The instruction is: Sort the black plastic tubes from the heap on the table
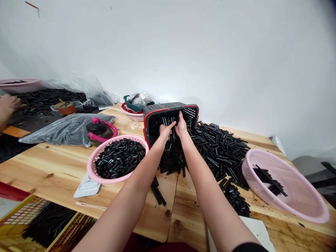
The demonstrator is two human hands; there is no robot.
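Observation:
A dark grey basket with a red rim lies tipped on its side, its mouth towards me. Black tubes lie inside it and spill out over the lower rim onto the table. Both my hands reach into the mouth among the tubes. My left hand is open, thumb stretched to the right, its other fingers partly hidden by tubes. Close beside it, my right hand is open with its fingers pointing up, near the basket's upper rim. A loose heap of black tubes spreads to the right of the basket.
A pink basket full of short black pieces stands left on the wooden table. At right is a large pink basin with some tubes. A teapot, a plastic bag and a yellow crate are left. Another person's hand shows far left.

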